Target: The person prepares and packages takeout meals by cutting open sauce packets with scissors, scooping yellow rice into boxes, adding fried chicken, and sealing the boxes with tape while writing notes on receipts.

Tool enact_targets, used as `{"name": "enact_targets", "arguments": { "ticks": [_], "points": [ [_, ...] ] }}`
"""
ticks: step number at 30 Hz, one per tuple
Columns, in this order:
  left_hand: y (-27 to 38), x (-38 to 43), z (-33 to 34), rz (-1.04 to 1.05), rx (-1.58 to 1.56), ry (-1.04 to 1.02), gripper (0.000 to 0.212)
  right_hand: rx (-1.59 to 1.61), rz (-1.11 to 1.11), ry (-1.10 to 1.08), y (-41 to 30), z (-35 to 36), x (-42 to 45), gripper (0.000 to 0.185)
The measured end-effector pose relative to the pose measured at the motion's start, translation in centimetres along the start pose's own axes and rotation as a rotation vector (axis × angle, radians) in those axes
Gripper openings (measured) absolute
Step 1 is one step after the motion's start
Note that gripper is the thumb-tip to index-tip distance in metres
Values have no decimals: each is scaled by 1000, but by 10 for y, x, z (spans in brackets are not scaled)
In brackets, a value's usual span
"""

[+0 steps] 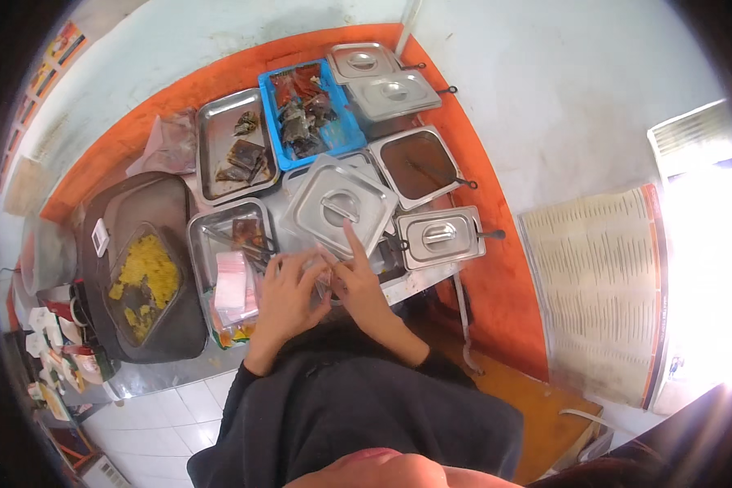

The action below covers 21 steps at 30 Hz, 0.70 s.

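Note:
My left hand (288, 294) and my right hand (364, 291) meet over the front edge of the table. Between their fingertips is a small piece of clear plastic (324, 276), seemingly a bag, largely covered by the fingers. My right index finger points up and away from it, over a square steel lid (367, 210) lying askew on the pans. Left of my left hand, a steel tray (196, 244) holds a stack of pink-and-white plastic bags (230, 282), tongs (235, 243) and a brown piece of food (247, 232).
A pan of brown sauce (412, 155) with a ladle stands at the right, beside a lidded steel pan (444, 235). Farther back are a blue basket (267, 116) of packets and a steel tray (210, 146). A dark container (195, 323) with yellow food visible fills the left.

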State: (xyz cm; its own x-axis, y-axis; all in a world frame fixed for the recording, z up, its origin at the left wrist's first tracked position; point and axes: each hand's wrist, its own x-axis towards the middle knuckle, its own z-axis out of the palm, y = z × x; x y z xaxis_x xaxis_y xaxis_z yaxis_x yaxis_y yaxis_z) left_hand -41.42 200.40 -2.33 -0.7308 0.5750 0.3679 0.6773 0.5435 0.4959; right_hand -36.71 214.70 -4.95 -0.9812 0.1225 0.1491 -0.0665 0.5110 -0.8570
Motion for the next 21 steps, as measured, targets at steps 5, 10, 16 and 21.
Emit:
{"name": "enact_targets", "arguments": {
  "ticks": [5, 10, 16, 21],
  "points": [
    [-32, -5, -9, 58, 114, -66, 56, -252, -262, -34, -5, 2, 19, 29],
    [-61, -7, -33, -263, -198, -13, 62, -409, -139, 18, 25, -5, 64, 32],
    [-96, -34, -45, -467, -814, 129, 77, -703, -80, 3, 65, 15, 87, 32],
    [-111, -46, -50, -592, -1146, 185, 90, -515, -154, -151, 84, -35, 121, 32]
  ]
}}
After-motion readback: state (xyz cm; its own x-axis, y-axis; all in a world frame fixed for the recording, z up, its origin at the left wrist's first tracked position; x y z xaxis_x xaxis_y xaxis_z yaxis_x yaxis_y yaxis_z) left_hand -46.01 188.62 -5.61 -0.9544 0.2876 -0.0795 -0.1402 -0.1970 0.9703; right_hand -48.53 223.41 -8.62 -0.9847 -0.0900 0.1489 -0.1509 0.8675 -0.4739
